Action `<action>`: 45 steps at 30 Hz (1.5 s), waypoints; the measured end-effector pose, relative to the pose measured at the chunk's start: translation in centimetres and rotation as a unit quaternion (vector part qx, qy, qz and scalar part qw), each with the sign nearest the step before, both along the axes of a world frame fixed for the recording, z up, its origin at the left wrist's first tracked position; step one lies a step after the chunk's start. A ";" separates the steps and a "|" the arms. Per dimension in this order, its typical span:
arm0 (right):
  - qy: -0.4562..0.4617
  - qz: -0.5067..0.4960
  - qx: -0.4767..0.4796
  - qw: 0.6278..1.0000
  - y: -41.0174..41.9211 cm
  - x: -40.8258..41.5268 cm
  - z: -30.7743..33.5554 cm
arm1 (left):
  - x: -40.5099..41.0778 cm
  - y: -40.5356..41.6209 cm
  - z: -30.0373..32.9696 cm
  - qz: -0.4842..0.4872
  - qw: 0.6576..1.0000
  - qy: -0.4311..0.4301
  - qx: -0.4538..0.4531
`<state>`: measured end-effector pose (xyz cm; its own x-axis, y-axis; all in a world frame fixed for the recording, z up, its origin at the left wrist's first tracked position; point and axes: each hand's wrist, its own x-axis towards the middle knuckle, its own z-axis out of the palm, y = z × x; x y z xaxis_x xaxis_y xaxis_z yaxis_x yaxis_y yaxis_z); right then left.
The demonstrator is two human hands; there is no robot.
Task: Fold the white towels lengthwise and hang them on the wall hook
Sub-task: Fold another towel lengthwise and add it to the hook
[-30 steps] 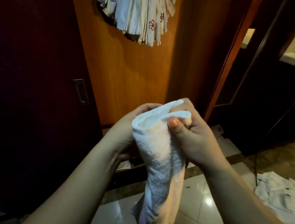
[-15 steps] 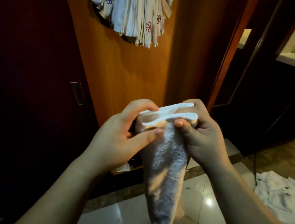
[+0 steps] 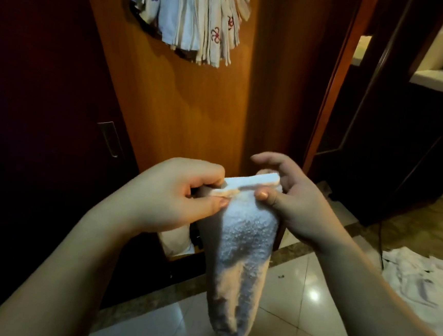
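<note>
One camera on my head looks forward and down, close over my hands at frame centre, the tiled floor (image 3: 297, 303) lower right.

The left hand (image 3: 175, 193) pinches the top edge of a folded white towel (image 3: 238, 239); the right hand (image 3: 292, 201) holds the other end under its thumb, fingers spread. More towels (image 3: 190, 17) hang on the wooden wall above.

towel (image 3: 247, 231) hanging between left hand (image 3: 175, 193) and right hand (image 3: 296, 201), top edge in both | hung towels (image 3: 193, 18) sitting above on wood panel (image 3: 193, 111) | towel pile (image 3: 419, 279) lying on floor (image 3: 311, 296), right
</note>
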<state>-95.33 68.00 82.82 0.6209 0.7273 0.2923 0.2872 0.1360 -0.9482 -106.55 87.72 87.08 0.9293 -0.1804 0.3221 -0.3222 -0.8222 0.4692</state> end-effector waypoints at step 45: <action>0.401 0.065 0.062 0.912 4.4 4.4 -10.0 | 7.7 2.0 1.1 0.111 0.757 0.138 -0.630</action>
<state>-90.95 72.44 72.80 0.5821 0.8022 -0.1326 -0.5177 0.2399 -0.8212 -98.87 89.68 88.16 0.9551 0.2778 -0.1025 0.0109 0.3128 0.9497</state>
